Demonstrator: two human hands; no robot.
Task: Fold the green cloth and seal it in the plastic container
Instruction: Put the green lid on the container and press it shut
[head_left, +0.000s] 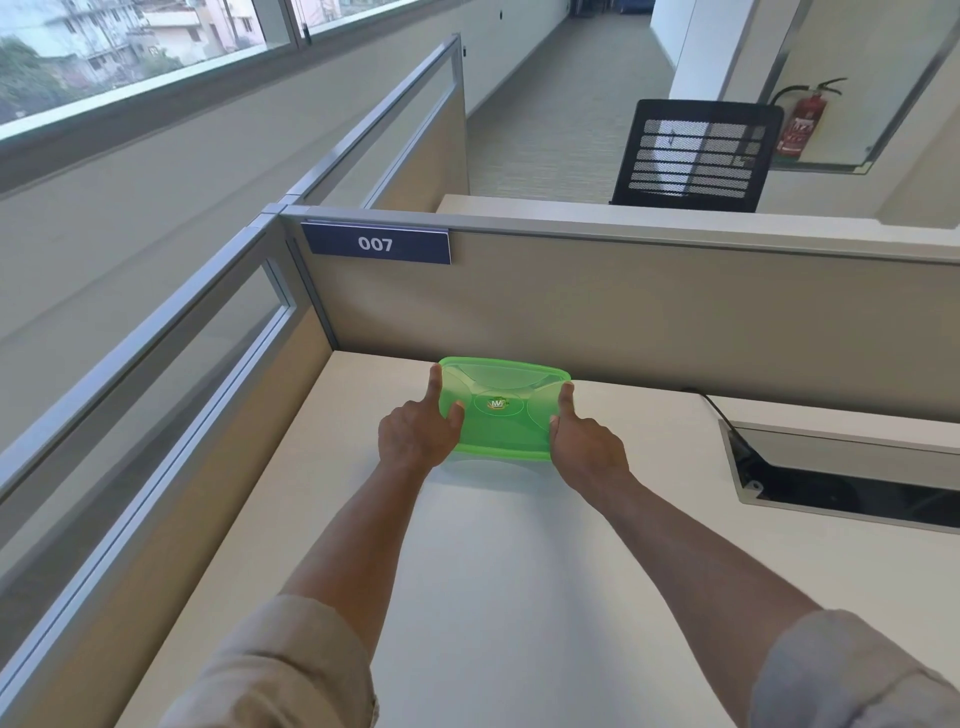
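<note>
A translucent green plastic container with its lid on stands on the white desk, close to the back partition. My left hand grips its left side, index finger stretched along the edge and thumb on the lid. My right hand grips the right side the same way. The lid bears a small round logo in its middle. The green cloth is not visible; I cannot tell whether it lies inside.
Beige partitions wall the desk at the back and left, with a "007" sign. An open cable hatch is set in the desk at right. Beyond the partition stand a black mesh chair and a fire extinguisher.
</note>
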